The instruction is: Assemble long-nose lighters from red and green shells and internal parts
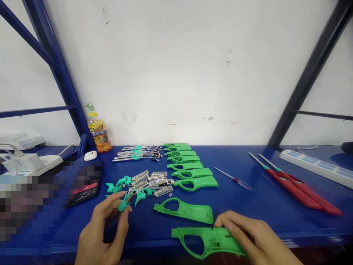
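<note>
On the blue worktop [231, 156], read as a clock face centred on the view, a white case [90, 156] is seen between eight and nine o'clock and a drink bottle [99, 136] at nine. At seven, a metal tube with a teal collar [123, 205] is pinched between thumb and fingers of the left hand [93, 228], clear of the worktop. Metal rods [136, 156] are laid in a stack at eight, while teal pieces [140, 197] and clear cases [163, 190] are heaped at seven. A loose green half-shell [193, 212] is laid at six; beyond it, other green shells [197, 182] are lined up. Between five and six, another green half-shell [220, 238] is gripped at its right end by the closed fingers of the right hand [250, 230]. A screwdriver [242, 183] is placed past four, two red lighters [303, 196] near four, and a power strip [314, 165] between three and four.
</note>
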A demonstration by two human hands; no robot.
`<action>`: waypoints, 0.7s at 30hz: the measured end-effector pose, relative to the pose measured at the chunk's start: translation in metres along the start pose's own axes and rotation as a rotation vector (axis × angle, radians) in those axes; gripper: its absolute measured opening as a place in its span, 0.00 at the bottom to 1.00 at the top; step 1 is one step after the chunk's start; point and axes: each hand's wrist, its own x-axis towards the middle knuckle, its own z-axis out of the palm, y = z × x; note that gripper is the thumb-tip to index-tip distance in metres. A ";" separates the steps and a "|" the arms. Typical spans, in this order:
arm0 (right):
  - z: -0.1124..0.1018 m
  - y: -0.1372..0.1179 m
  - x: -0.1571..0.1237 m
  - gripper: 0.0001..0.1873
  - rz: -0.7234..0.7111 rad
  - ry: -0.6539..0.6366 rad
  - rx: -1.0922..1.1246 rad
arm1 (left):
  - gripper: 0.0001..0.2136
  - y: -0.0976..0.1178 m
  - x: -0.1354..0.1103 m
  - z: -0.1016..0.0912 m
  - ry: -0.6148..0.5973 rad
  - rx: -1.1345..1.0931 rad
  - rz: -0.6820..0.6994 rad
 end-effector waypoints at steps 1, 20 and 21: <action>0.005 -0.003 0.005 0.23 0.016 -0.009 0.001 | 0.17 0.002 0.001 0.000 -0.016 0.014 -0.001; 0.030 -0.015 0.014 0.11 -0.051 -0.044 -0.188 | 0.13 0.017 0.010 0.000 -0.162 0.065 0.336; 0.031 -0.014 0.014 0.11 -0.057 -0.050 -0.195 | 0.12 0.018 0.011 0.000 -0.162 0.070 0.346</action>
